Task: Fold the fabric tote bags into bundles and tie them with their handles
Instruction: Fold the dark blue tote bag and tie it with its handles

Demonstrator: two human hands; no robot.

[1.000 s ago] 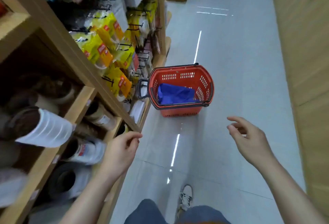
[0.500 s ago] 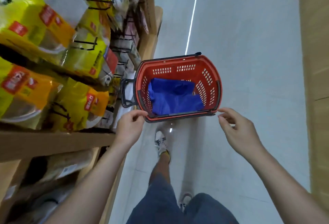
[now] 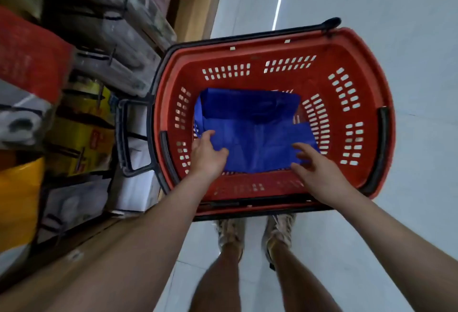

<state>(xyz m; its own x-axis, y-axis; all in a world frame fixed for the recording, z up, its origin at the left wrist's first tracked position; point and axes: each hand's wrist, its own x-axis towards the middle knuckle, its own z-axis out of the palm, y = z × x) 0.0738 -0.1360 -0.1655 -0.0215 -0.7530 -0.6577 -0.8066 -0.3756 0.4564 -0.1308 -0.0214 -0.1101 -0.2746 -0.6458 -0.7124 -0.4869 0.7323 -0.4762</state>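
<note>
A blue fabric tote bag [image 3: 250,126] lies loosely folded flat in the bottom of a red plastic shopping basket [image 3: 277,46] on the floor. Both my hands reach down inside the basket. My left hand [image 3: 208,155] is at the bag's near left corner, its thumb and fingers touching the fabric edge. My right hand [image 3: 314,168] hovers over the bag's near right corner with fingers spread and relaxed, holding nothing. The bag's handles are not clearly visible.
Wooden shelving [image 3: 195,2] with packaged goods [image 3: 79,136] runs along the left, close to the basket's black side handle [image 3: 126,138]. My feet [image 3: 255,235] stand just behind the basket. Grey tiled floor [image 3: 409,27] stretches to the right and beyond.
I have stepped up to the basket and bent over it. Both hands went from its near rim down inside, onto the blue bag.
</note>
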